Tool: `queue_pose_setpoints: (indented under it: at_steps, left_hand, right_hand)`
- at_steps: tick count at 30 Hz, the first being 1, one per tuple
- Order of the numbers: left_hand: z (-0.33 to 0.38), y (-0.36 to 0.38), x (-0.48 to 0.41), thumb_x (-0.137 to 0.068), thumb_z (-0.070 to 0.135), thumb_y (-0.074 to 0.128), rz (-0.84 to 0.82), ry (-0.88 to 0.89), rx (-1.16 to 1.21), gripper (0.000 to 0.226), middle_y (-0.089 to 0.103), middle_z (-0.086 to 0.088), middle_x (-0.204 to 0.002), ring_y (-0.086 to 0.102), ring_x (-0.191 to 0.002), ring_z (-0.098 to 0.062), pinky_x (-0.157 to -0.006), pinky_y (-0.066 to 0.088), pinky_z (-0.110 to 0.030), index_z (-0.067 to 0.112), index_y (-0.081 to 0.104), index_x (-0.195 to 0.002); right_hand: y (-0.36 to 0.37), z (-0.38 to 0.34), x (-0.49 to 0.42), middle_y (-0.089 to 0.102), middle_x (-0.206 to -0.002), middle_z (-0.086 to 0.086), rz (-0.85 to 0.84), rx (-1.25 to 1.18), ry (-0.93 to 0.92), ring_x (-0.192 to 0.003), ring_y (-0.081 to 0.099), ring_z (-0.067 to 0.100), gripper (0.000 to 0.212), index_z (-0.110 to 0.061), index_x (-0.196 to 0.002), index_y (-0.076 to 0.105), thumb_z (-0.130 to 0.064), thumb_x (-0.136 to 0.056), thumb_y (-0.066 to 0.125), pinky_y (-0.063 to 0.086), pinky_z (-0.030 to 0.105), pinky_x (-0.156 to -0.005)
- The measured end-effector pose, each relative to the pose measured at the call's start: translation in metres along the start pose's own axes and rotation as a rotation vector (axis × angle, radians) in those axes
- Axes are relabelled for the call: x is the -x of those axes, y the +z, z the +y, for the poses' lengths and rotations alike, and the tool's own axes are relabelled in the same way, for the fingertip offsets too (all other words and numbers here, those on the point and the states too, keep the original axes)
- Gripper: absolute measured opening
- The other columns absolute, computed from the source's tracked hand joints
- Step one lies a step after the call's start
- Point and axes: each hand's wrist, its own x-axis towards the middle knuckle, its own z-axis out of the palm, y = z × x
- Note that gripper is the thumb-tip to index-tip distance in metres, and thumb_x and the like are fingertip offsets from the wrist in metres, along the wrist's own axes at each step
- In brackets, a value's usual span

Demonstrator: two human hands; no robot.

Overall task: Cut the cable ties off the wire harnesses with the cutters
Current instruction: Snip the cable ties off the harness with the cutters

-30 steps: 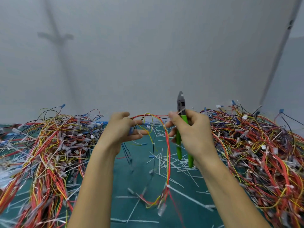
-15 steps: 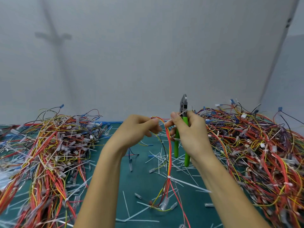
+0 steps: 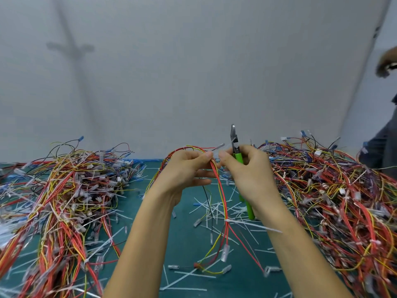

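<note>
Head view: the left hand pinches the wire harness above the counter while the right hand grips the green cutters tip-up; best swing them down to the white cable tie and nip only its strap.

The left hand and right hand are bare; the left forearm and right forearm are uncovered, long and slender.

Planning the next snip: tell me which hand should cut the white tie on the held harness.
Right. The right hand grips the green cutters, blades pointing up; the left hand pinches the harness, holding it up with the cable tie hanging below.
</note>
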Motion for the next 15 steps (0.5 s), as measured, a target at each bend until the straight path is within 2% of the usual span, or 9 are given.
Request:
queue_pose_setpoints:
  at_steps: [2,5,10,15]
  left_hand:
    - [0.000,0.002,-0.001,-0.100,0.026,0.054,0.029,0.011,-0.004,0.024,0.074,0.000,-0.083,0.066,-0.061,-0.005,-0.059,0.055,-0.020,0.007,0.067,-0.092]
    - [-0.001,0.001,-0.002,-0.101,0.024,0.052,0.086,0.026,-0.002,0.026,0.074,0.000,-0.081,0.063,-0.053,-0.004,-0.050,0.051,-0.015,0.011,0.065,-0.082]
    - [-0.004,0.001,-0.003,-0.100,0.018,0.053,0.181,0.063,0.052,0.024,0.062,-0.005,-0.073,0.059,-0.044,-0.004,-0.049,0.052,-0.015,0.007,0.062,-0.081]
    - [-0.005,0.002,-0.004,-0.099,0.009,0.053,0.156,0.086,0.127,0.022,0.065,-0.007,-0.061,0.066,-0.053,-0.008,-0.056,0.054,-0.014,0.000,0.064,-0.081]
  right_hand:
    - [-0.003,-0.001,0.000,0.069,-0.074,-0.001,0.013,0.105,-0.027,-0.075,0.066,0.021,0.015,-0.023,-0.080,0.065,-0.035,-0.089,0.067,0.055,0.041,-0.072]
    - [-0.012,-0.004,-0.002,0.071,-0.076,0.006,-0.038,0.185,-0.011,-0.078,0.067,0.027,0.024,-0.018,-0.081,0.067,-0.040,-0.089,0.065,0.054,0.042,-0.072]
    - [-0.024,-0.005,-0.004,0.072,-0.078,0.008,-0.238,0.458,0.009,-0.080,0.069,0.027,0.029,-0.014,-0.083,0.067,-0.042,-0.089,0.064,0.056,0.041,-0.076]
    - [-0.023,-0.001,0.001,0.072,-0.080,0.015,-0.314,0.569,0.000,-0.079,0.067,0.030,0.065,-0.002,-0.084,0.064,-0.066,-0.086,0.055,0.054,0.040,-0.075]
